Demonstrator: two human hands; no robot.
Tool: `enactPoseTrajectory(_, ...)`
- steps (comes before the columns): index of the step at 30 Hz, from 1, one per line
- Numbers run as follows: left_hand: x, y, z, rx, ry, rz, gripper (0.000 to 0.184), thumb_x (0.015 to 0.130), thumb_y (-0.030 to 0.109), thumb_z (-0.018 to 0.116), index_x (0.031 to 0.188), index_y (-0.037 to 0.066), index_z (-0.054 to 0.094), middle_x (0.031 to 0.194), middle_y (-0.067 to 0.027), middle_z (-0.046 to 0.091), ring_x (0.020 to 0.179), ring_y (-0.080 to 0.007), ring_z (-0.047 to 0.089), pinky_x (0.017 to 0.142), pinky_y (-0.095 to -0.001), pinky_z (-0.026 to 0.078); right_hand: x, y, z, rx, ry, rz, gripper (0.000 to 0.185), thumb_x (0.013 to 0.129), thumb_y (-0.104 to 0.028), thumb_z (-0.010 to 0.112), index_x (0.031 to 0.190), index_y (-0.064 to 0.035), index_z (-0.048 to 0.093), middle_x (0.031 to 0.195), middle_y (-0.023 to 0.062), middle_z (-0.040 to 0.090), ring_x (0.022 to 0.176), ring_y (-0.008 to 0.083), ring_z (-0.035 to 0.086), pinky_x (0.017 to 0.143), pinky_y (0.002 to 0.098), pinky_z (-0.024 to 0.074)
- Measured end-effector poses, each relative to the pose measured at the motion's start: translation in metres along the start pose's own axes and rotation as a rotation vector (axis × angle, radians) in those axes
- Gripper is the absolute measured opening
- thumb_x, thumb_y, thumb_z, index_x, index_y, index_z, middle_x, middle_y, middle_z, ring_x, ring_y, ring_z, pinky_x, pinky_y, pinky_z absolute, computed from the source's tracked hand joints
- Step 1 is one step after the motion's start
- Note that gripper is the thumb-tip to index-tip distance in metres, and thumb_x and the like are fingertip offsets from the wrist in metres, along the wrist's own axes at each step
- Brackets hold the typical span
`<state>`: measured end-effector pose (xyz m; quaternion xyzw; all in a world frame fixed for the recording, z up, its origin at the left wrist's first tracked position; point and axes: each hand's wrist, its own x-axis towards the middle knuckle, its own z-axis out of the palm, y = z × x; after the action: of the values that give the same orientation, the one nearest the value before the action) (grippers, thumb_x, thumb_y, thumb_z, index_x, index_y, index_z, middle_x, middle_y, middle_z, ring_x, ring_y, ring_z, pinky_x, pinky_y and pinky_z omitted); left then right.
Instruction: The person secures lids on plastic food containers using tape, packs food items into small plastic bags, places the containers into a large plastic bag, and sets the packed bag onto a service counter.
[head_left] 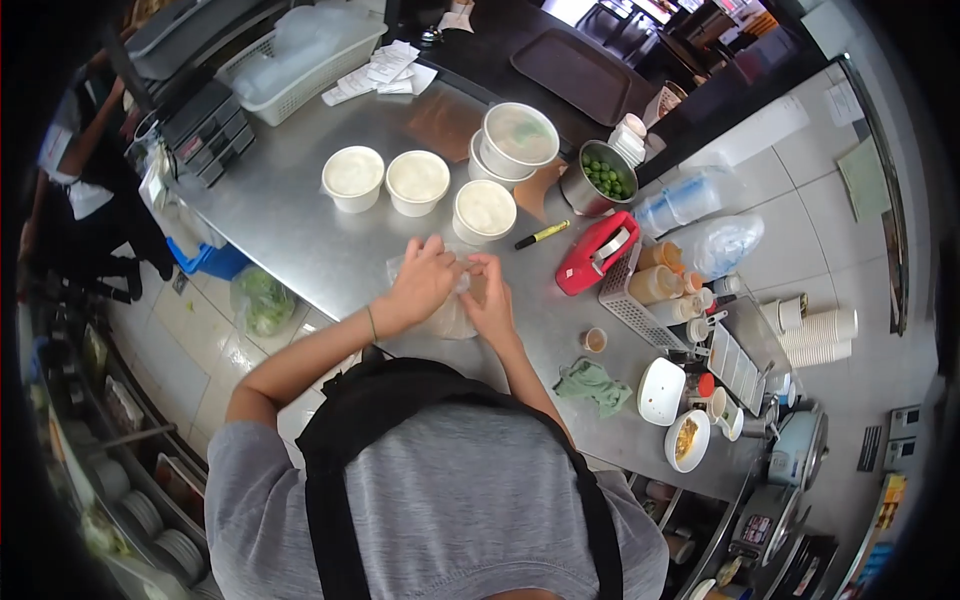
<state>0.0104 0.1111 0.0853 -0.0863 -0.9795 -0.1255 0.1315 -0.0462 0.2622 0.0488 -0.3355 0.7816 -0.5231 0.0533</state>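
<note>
Worktop (285, 225): bare metal, shiny, scuffed. Far left, white basket (258, 98) of clear plastic; slips (385, 68) beside it. Mid-worktop, three lidded white tubs, left tub (352, 180), middle tub (418, 184) and right tub (485, 212), the first two just apart. Behind the right tub, a stack (520, 137) of two larger tubs. Clear bag (448, 322) near the front edge. To the right: steel pot (590, 200) of green fruit, marker (543, 235), red dispenser (590, 262), grey rack (632, 310) of bottles. Nearer: small cup (594, 340), crumpled green cloth (592, 386), white dish (661, 391), bowl (688, 455) with yellowish food.
</note>
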Motion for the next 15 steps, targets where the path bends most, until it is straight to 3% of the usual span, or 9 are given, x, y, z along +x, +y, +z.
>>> enactPoseTrajectory(2, 0.013, -0.014, -0.003, -0.175, -0.109, -0.022, 0.026, 0.075, 0.016, 0.056, 0.099, 0.009, 0.061, 0.081, -0.0008, 0.054, 0.094, -0.0223, 0.046, 0.086, -0.0410, 0.031, -0.001, -0.004, -0.001, -0.009, 0.029, 0.002, 0.058, 0.065, 0.006, 0.059, 0.118, -0.0066, 0.042, 0.102, 0.0134, 0.053, 0.101, 0.0260, 0.051, 0.094, 0.0331, 0.0345)
enactPoseTrajectory(4, 0.025, -0.033, 0.008, -0.738, -0.467, -0.135, 0.026, 0.082, 0.023, 0.052, 0.099, 0.006, 0.061, 0.092, -0.0068, 0.055, 0.097, -0.0248, 0.046, 0.089, -0.0402, 0.032, -0.001, -0.007, -0.006, -0.343, 0.107, -0.398, 0.049, 0.066, 0.005, 0.060, 0.112, -0.0086, 0.050, 0.112, 0.0129, 0.052, 0.111, 0.0266, 0.047, 0.099, 0.0416, 0.0298)
enactPoseTrajectory(5, 0.026, -0.036, 0.011, -0.739, -0.456, -0.139, 0.026, 0.082, 0.023, 0.052, 0.099, 0.006, 0.061, 0.092, -0.0068, 0.055, 0.097, -0.0248, 0.046, 0.089, -0.0402, 0.032, -0.001, -0.007, -0.008, -0.345, 0.100, -0.407, 0.049, 0.066, 0.005, 0.060, 0.112, -0.0086, 0.050, 0.112, 0.0129, 0.052, 0.111, 0.0266, 0.047, 0.099, 0.0416, 0.0298)
enactPoseTrajectory(7, 0.030, -0.044, 0.017, -1.087, -0.597, -0.263, 0.031, 0.087, 0.027, 0.046, 0.102, 0.003, 0.059, 0.103, -0.0098, 0.053, 0.099, -0.0229, 0.046, 0.091, -0.0377, 0.032, 0.000, -0.005, -0.012, -0.107, 0.096, -0.399, 0.034, 0.069, 0.002, 0.060, 0.100, -0.0125, 0.061, 0.122, 0.0125, 0.048, 0.118, 0.0271, 0.043, 0.104, 0.0507, 0.0193)
enactPoseTrajectory(11, 0.035, -0.049, 0.005, -1.276, -0.774, -0.324, 0.035, 0.088, 0.029, 0.046, 0.107, 0.003, 0.057, 0.110, -0.0066, 0.051, 0.098, -0.0175, 0.045, 0.090, -0.0321, 0.033, 0.005, -0.004, -0.015, 0.086, 0.014, -0.349, 0.025, 0.069, 0.000, 0.060, 0.090, -0.0119, 0.067, 0.128, 0.0143, 0.044, 0.121, 0.0306, 0.040, 0.105, 0.0504, 0.0148)
enactPoseTrajectory(15, 0.031, -0.048, -0.005, -1.291, -0.701, -0.301, 0.033, 0.088, 0.031, 0.048, 0.101, 0.004, 0.060, 0.103, -0.0040, 0.051, 0.095, -0.0164, 0.044, 0.087, -0.0301, 0.033, 0.010, -0.008, -0.015, -0.137, -0.031, -0.312, 0.020, 0.073, -0.003, 0.056, 0.086, -0.0133, 0.067, 0.132, 0.0147, 0.039, 0.126, 0.0319, 0.031, 0.105, 0.0522, 0.0073)
